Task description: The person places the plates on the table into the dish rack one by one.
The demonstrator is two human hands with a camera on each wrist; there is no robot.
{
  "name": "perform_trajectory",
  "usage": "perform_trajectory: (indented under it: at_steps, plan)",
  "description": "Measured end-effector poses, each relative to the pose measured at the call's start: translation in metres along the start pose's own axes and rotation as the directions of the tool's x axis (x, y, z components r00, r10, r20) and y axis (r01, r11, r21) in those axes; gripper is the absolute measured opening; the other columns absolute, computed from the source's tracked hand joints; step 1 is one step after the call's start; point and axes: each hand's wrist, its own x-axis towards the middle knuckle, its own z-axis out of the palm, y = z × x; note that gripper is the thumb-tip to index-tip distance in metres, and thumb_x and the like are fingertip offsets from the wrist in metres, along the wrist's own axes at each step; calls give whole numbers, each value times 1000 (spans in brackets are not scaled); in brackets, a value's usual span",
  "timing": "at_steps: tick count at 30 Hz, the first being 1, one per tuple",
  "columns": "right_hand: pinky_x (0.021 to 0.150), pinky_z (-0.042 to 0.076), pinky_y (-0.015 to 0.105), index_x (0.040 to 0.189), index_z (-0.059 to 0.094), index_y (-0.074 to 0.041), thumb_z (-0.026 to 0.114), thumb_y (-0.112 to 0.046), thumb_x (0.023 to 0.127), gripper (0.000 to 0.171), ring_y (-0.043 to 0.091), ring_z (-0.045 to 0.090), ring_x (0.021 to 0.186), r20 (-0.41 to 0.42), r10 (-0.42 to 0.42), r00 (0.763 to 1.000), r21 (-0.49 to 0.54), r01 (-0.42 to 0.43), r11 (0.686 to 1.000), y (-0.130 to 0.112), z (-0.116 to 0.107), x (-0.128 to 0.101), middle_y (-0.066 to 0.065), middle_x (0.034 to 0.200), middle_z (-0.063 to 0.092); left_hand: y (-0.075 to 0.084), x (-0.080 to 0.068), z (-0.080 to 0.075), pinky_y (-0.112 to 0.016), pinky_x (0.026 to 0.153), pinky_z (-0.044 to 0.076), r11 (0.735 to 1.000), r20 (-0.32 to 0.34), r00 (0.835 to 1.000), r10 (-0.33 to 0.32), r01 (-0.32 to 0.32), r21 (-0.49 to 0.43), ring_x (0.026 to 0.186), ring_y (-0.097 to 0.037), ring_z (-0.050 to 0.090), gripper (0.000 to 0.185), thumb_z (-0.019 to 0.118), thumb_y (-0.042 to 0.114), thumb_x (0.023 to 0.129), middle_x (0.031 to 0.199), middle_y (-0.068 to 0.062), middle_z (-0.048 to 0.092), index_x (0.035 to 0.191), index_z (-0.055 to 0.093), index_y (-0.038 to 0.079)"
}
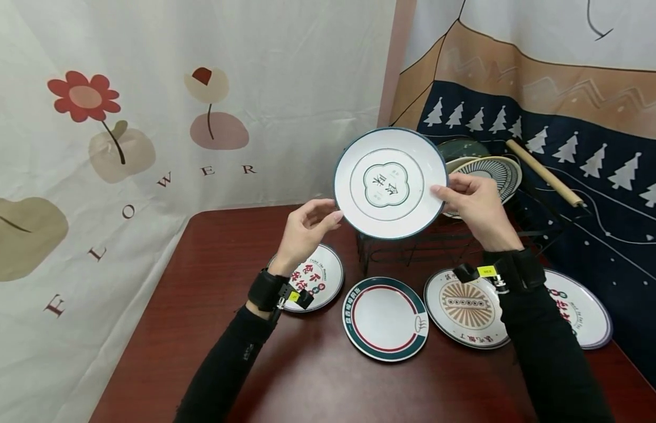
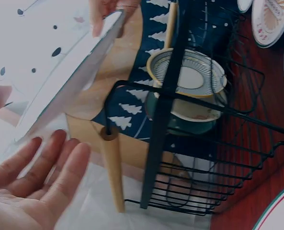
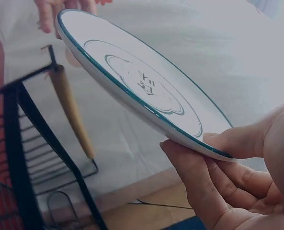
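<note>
A white plate (image 1: 391, 217) with a thin blue-green rim and a lobed emblem with characters is held up above the table, its face towards the head camera. My right hand (image 1: 478, 205) pinches its right edge, thumb on the face and fingers behind, as the right wrist view shows at the plate (image 3: 146, 91). At the opposite edge is my left hand (image 1: 309, 229), its fingers spread and loosely bent. In the left wrist view those fingers (image 2: 51, 163) stand beside the plate's edge without a grip. Behind the plate stands a black wire rack (image 2: 163, 115) with wooden handles.
Patterned bowls (image 2: 189, 79) sit in the rack, partly hidden by the plate and right hand. On the red-brown table (image 1: 201, 282) lie a red-lettered plate (image 1: 328, 273), a green-rimmed plate (image 1: 386, 320), a sunburst plate (image 1: 465, 305) and another red-lettered plate (image 1: 587, 317). Curtains hang behind.
</note>
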Motion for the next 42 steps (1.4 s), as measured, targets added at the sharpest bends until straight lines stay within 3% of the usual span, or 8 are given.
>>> perform_trajectory:
  at_steps: [5, 8, 15, 25, 33, 36, 39, 42]
  plan:
    - [66, 56, 19, 123, 70, 1, 74, -22, 96, 36, 3, 68, 76, -83, -5, 997, -38, 2, 999, -5, -21, 7, -15, 90, 74, -9, 2, 11, -39, 97, 58, 987, 1, 992, 129, -129, 96, 109, -24, 72, 29, 69, 11, 98, 119, -15, 71, 125, 69, 2]
    - [64, 56, 17, 122, 71, -1, 75, -21, 95, 34, 1, 68, 74, -129, -6, 992, -46, 0, 999, -7, -34, 10, -17, 89, 72, -14, 4, 18, -41, 97, 58, 957, 36, 974, 224, -227, 178, 110, -30, 71, 27, 71, 9, 97, 117, -14, 72, 123, 71, 0]
    - [63, 54, 13, 121, 70, -2, 76, -22, 93, 35, -2, 65, 75, -214, 24, 977, -97, -46, 994, -11, -56, 15, -20, 86, 70, -23, 12, 32, -34, 95, 56, 785, 155, 883, 443, -465, 410, 108, -23, 67, 25, 76, 8, 93, 111, -12, 73, 118, 75, 4]
    - [68, 44, 8, 120, 74, 2, 80, -23, 90, 39, -13, 61, 76, -269, -83, 960, -321, -8, 947, -7, -86, 26, -37, 76, 62, -21, 11, 48, -29, 92, 55, 616, 239, 851, 468, -508, 602, 105, -20, 64, 18, 74, 8, 94, 108, -7, 73, 111, 77, 6]
    - [67, 38, 11, 120, 74, 2, 73, -31, 95, 41, -16, 49, 71, -222, -162, 961, -560, 10, 828, -4, -112, 40, -42, 69, 47, -23, 16, 49, -27, 93, 55, 539, 276, 829, 486, -533, 652, 99, -18, 65, 13, 74, 5, 93, 99, -4, 74, 105, 79, 7]
    - [64, 35, 8, 118, 75, 3, 72, -28, 95, 38, -20, 43, 68, -190, -216, 958, -633, 48, 773, -2, -118, 45, -12, 72, 71, -23, 17, 49, -27, 91, 55, 532, 270, 829, 490, -530, 660, 97, -17, 64, 11, 75, 6, 92, 95, -2, 73, 102, 80, 8]
    - [59, 32, 6, 113, 77, 4, 72, -22, 95, 32, -23, 37, 64, -145, -286, 947, -692, 110, 714, 1, -122, 52, 25, 90, 75, -22, 17, 50, -26, 90, 55, 540, 255, 839, 482, -513, 667, 95, -16, 64, 8, 75, 7, 92, 91, -1, 72, 98, 80, 10]
    - [55, 31, 6, 109, 78, 4, 72, -17, 94, 27, -24, 35, 62, -98, -316, 944, -722, 151, 676, 5, -123, 58, 33, 97, 73, -22, 17, 52, -26, 89, 56, 556, 241, 852, 466, -493, 669, 94, -16, 64, 7, 74, 7, 93, 90, 0, 71, 95, 80, 10]
